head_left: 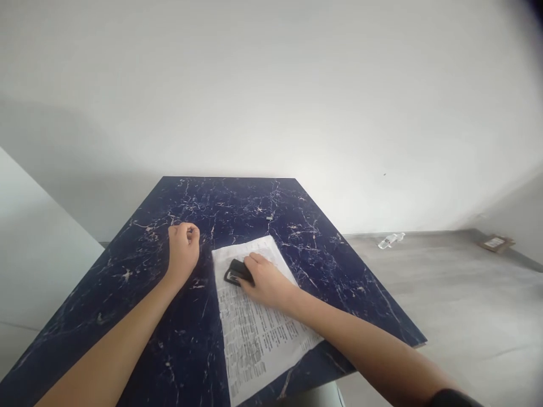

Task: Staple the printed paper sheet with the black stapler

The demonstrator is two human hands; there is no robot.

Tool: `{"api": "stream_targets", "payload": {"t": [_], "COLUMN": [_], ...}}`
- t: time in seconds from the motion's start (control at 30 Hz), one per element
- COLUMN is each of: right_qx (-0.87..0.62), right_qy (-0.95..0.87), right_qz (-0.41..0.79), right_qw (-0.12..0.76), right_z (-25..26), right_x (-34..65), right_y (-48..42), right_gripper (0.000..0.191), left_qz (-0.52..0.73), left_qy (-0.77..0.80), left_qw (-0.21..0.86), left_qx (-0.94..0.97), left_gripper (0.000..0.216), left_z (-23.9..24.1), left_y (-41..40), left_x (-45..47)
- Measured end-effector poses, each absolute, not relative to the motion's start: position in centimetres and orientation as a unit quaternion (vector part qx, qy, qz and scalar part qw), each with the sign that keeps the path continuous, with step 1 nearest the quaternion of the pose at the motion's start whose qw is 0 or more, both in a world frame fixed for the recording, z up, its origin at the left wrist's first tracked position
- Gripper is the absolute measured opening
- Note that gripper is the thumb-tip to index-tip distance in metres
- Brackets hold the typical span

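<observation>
My right hand [265,281] is wrapped round a black stapler [238,272], which rests on the upper part of a printed sheet of paper [246,350]. The stapler's front end points left, and my palm and fingers cover its rear. Left of the paper, my left hand [184,244] hovers over or rests on the table, with its fingers curled together in a pinch. Whatever may be between those fingertips is too small to make out. The paper lies slightly askew near the table's front edge, partly covered by my right hand and forearm.
The dark blue marbled table [220,198] stands against a white wall [271,90]. A small pale piece [269,218] lies beyond the paper. On the grey floor at right are a clear plastic item [391,241] and a flat brown box [495,243].
</observation>
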State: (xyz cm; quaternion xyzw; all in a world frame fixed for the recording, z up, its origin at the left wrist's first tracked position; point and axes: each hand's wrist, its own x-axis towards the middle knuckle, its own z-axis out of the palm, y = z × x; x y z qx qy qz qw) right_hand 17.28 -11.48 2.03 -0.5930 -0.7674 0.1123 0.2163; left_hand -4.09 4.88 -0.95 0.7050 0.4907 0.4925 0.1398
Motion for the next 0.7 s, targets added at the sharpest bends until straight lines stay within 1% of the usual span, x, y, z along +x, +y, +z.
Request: {"api": "stream_targets", "payload": {"t": [0.1, 0.2, 0.27, 0.33, 0.4, 0.43, 0.47, 0.5, 0.53, 0.57, 0.63, 0.7], "right_qx": [-0.649, -0.692, -0.713, -0.714, -0.693, -0.679, -0.666, -0.655, -0.645, -0.633, -0.607, -0.593], "right_qy": [-0.723, -0.683, -0.660, -0.648, -0.638, -0.637, -0.639, -0.654, -0.682, -0.716, -0.771, -0.793], "right_qz": [0.101, 0.089, 0.089, 0.126, 0.163, 0.162, 0.146, 0.119, 0.093, 0.078, 0.081, 0.095], "right_qw": [0.215, 0.217, 0.221, 0.233, 0.292, 0.328, 0.356, 0.360, 0.332, 0.284, 0.173, 0.104], "right_z": [1.4, 1.0, 0.9, 1.0, 1.2, 1.2, 1.2, 1.1, 0.8, 0.5, -0.3, -1.1], "right_x": [21.2, 25.8, 28.6, 31.1, 33.3, 34.2, 35.0, 35.6, 36.0, 36.2, 35.8, 35.0], "right_y": [-13.4, -15.2, -15.7, -15.4, -14.0, -13.0, -11.8, -10.5, -9.1, -7.7, -5.1, -3.0], "right_gripper": [0.010, 0.013, 0.022, 0.034, 0.047, 0.053, 0.059, 0.061, 0.061, 0.062, 0.072, 0.080], "left_qz": [0.480, 0.475, 0.476, 0.477, 0.471, 0.466, 0.461, 0.456, 0.453, 0.451, 0.447, 0.444], "left_qy": [0.490, 0.494, 0.500, 0.506, 0.509, 0.510, 0.510, 0.510, 0.510, 0.510, 0.515, 0.521], "left_qw": [0.160, 0.174, 0.181, 0.179, 0.177, 0.178, 0.181, 0.184, 0.186, 0.188, 0.192, 0.198], "left_qx": [0.709, 0.707, 0.700, 0.696, 0.698, 0.700, 0.703, 0.706, 0.707, 0.707, 0.706, 0.701], "left_gripper": [0.013, 0.016, 0.017, 0.018, 0.019, 0.020, 0.020, 0.021, 0.022, 0.022, 0.024, 0.025], "left_z": [-1.3, -1.5, -1.5, -1.5, -1.5, -1.4, -1.4, -1.4, -1.4, -1.4, -1.3, -1.4], "left_y": [4.9, 4.9, 5.0, 5.1, 5.1, 5.1, 5.1, 5.1, 5.1, 5.1, 5.1, 5.1], "left_x": [-3.8, -3.7, -3.8, -3.8, -3.8, -3.9, -3.9, -3.9, -3.9, -3.9, -3.9, -4.0]}}
